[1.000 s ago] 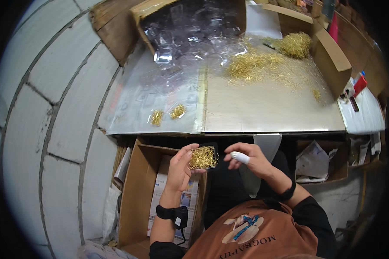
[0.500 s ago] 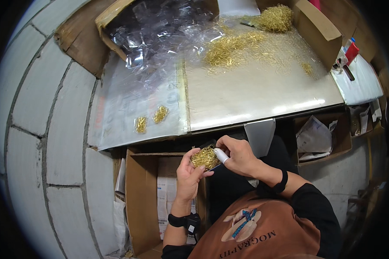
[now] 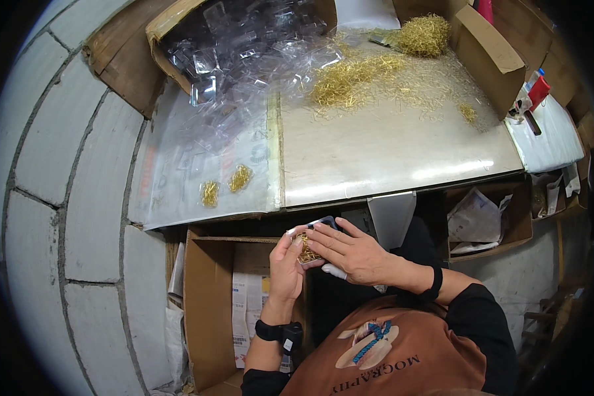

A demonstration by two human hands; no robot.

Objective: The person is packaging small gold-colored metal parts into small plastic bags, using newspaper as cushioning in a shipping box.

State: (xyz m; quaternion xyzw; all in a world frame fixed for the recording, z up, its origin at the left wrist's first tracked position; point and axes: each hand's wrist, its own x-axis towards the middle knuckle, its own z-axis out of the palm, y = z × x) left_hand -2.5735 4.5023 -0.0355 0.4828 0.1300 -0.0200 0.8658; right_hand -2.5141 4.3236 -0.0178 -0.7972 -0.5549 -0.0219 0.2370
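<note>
A small clear plastic box [image 3: 313, 263] filled with thin gold wire pieces [image 3: 305, 253] rests in my left hand [image 3: 285, 272], whose fingers and thumb close round its sides. My right hand [image 3: 362, 257] lies flat across the top of the box with its fingers stretched out, covering part of the contents. A white cover sits on one of its fingertips. On the table's left part, close to the front edge, are two small clumps of gold pieces [image 3: 209, 193], apparently in clear boxes like the one I hold.
A heap of clear plastic boxes [image 3: 244, 72] spills from a cardboard carton at the back left. Loose gold pieces [image 3: 350, 79] spread over the back of the table [image 3: 389, 152], with a taller pile [image 3: 424, 35] behind. Below stands an open cardboard box [image 3: 208, 297].
My right hand has gone from pinching at the gold pieces to lying flat over the box. The box has tilted in my left hand, and the view has shifted slightly.
</note>
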